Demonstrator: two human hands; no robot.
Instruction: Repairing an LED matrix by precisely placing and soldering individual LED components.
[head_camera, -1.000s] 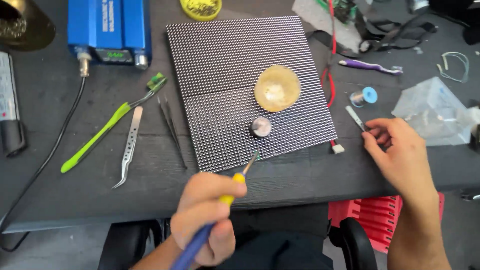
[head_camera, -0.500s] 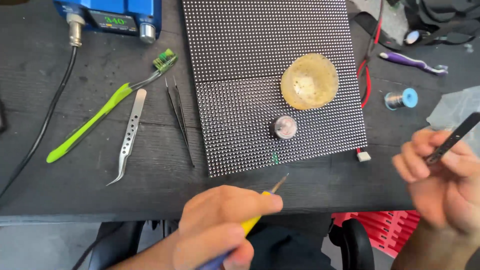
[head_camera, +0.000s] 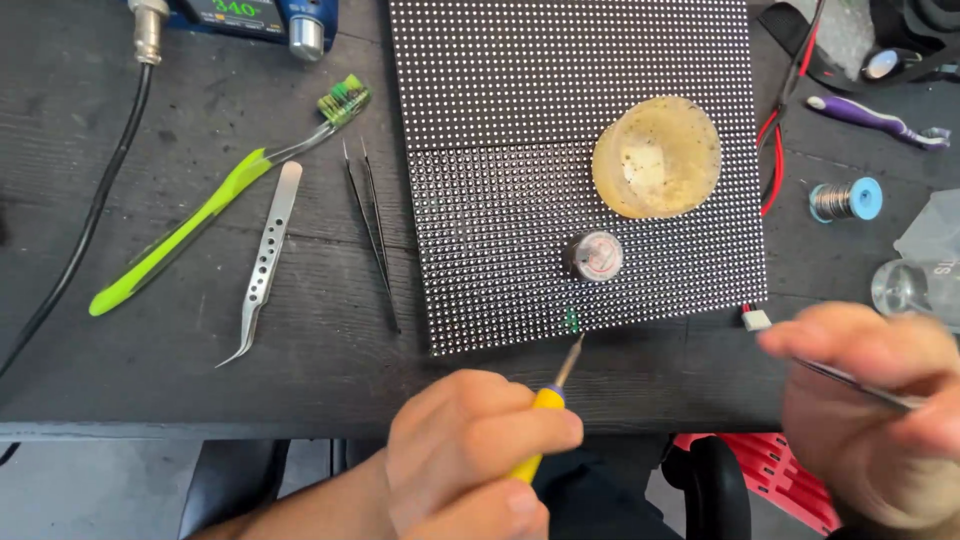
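My left hand (head_camera: 470, 450) grips a soldering iron with a yellow collar (head_camera: 540, 420); its tip sits just off the near edge of the dotted LED panel (head_camera: 560, 80), close to a small green spot (head_camera: 572, 320). My right hand (head_camera: 880, 400), blurred at the right, holds thin metal tweezers (head_camera: 860, 385) off the panel's near right corner. On the panel rest a round yellowish flux tin (head_camera: 657, 157) and a small round metal-rimmed container (head_camera: 594, 255).
A green toothbrush (head_camera: 200, 215), silver tweezers (head_camera: 265, 260) and black tweezers (head_camera: 370, 225) lie left of the panel. The blue soldering station (head_camera: 250, 15) with its black cable (head_camera: 90, 230) is top left. A solder spool (head_camera: 845, 200), a purple toothbrush (head_camera: 870, 118) and red wires (head_camera: 780, 150) lie right.
The view has closed in on the panel. My right hand lifted the tweezers off the table and drew them toward me. My left hand keeps the iron at the panel's near edge.
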